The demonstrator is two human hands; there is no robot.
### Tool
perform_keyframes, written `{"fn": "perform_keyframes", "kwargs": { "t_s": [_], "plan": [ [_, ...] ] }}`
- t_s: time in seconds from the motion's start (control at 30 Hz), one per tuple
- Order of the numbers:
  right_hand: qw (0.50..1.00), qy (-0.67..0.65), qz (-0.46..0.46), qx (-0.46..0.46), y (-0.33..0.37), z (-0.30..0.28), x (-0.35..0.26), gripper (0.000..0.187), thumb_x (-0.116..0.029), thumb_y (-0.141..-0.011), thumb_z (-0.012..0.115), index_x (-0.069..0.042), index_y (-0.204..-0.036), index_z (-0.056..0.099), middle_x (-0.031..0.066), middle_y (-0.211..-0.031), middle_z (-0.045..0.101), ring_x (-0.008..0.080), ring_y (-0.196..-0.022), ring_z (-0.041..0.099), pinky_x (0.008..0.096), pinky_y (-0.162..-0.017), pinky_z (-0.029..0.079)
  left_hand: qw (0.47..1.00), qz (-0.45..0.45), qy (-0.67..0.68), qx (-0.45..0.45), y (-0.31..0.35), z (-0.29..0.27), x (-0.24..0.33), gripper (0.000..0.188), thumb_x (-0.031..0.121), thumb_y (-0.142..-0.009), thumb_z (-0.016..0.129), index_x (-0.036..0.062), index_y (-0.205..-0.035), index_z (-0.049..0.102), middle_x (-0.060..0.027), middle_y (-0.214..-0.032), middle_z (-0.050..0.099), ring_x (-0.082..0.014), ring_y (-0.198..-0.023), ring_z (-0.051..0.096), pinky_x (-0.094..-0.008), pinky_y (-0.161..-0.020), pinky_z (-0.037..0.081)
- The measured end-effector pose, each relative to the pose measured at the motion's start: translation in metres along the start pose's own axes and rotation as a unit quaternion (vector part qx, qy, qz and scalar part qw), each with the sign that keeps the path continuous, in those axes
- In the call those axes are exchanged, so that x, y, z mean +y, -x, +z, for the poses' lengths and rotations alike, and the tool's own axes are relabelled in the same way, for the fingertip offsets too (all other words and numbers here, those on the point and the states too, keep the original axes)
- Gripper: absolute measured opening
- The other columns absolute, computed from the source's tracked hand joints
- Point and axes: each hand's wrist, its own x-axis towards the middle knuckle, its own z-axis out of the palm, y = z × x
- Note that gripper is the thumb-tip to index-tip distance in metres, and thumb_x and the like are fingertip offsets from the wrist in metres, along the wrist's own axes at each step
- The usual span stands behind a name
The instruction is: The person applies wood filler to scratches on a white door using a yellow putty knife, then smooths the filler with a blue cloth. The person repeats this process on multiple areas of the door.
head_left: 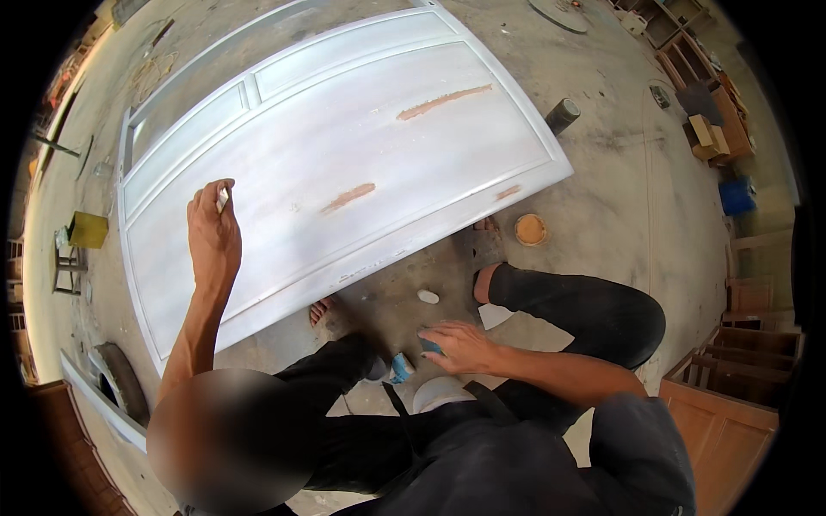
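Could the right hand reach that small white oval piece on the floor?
Probably yes: the right hand is near the white oval piece, with nothing visible between them, though it seems to hold a blue pad.

A stained greyish floor (619, 232) spreads wide — a brown wooden cabinet (716, 443) at lower right, a dark tyre (126, 378) at lower left.
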Motion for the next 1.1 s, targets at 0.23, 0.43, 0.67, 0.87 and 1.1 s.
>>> {"fn": "perform_keyframes", "kwargs": {
  "t_s": [0.23,0.43,0.67,0.87,1.1],
  "plan": [
    [0.964,-0.211,-0.078,0.141,-0.025,-0.094,-0.075,0.050,-0.028,-0.104,0.061,0.002,-0.142,0.050,0.0280,-0.131,0.066,0.0419,-0.121,0.064,0.0463,-0.105,0.050,0.798,-0.245,0.439,-0.333,0.102,0.013,0.151,0.073,0.062,-0.109,0.040,-0.0023,-0.127,0.069,-0.0144,-0.119,0.068,-0.0183,-0.096,0.060,-0.0320,-0.079,0.051],
    [0.942,-0.325,0.027,-0.075,0.001,-0.162,-0.084,0.031,-0.024,-0.107,0.055,0.003,-0.123,0.055,0.0117,-0.097,0.068,0.0217,-0.083,0.069,0.0363,-0.077,0.059,0.792,-0.096,0.471,-0.376,0.126,0.041,0.216,0.075,0.062,-0.111,0.034,-0.0001,-0.135,0.066,-0.0152,-0.150,0.055,-0.0273,-0.128,0.058,-0.0399,-0.105,0.049],
    [0.972,-0.214,-0.003,-0.095,0.000,-0.208,-0.072,0.026,-0.020,-0.108,0.046,-0.002,-0.117,0.063,0.0069,-0.074,0.065,0.0192,-0.069,0.063,0.0376,-0.069,0.051,0.793,-0.110,0.430,-0.417,0.108,0.035,0.207,0.074,0.060,-0.112,0.032,-0.0005,-0.131,0.071,-0.0154,-0.131,0.068,-0.0222,-0.117,0.057,-0.0365,-0.106,0.043],
    [0.986,-0.013,0.096,0.135,0.003,-0.272,0.058,0.030,-0.016,-0.105,0.050,-0.007,-0.129,0.065,0.0170,-0.081,0.068,0.0388,-0.075,0.065,0.0475,-0.071,0.052,0.983,-0.025,0.105,-0.145,0.044,0.085,0.074,0.047,0.034,-0.115,0.043,-0.0023,-0.135,0.064,-0.0233,-0.145,0.058,-0.0371,-0.139,0.049,-0.0466,-0.116,0.039],
    [0.943,0.286,0.027,0.166,0.000,-0.275,0.154,0.063,-0.011,-0.099,0.064,-0.027,-0.158,0.049,0.0062,-0.092,0.061,0.0236,-0.065,0.061,0.0383,-0.052,0.051,0.970,-0.007,-0.236,-0.053,0.036,0.153,-0.086,0.050,0.032,-0.113,0.042,0.0047,-0.155,0.047,-0.0197,-0.163,0.042,-0.0356,-0.153,0.035,-0.0506,-0.123,0.024]
  ]
}}
